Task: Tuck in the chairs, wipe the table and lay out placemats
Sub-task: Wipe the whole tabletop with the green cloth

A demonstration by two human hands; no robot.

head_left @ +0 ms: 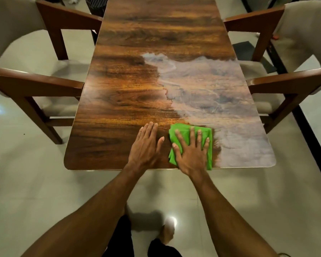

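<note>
A long dark wooden table (130,101) runs away from me. Its near right part carries a pale, hazy wet film (220,101). A folded green cloth (183,132) lies near the front edge, and my right hand (191,153) presses flat on it with straight, spread fingers. My left hand (146,145) rests flat on the bare wood just left of the cloth. One wooden chair (35,84) with a cream seat stands at the left side and another chair (289,80) at the right, each with its armrest touching the table edge.
Glossy pale floor tiles (26,182) surround the table. A dark strip (311,138) runs along the floor on the right. A black slatted object (96,4) stands beyond the far left corner. My legs and a bare foot (167,232) show below the table's front edge.
</note>
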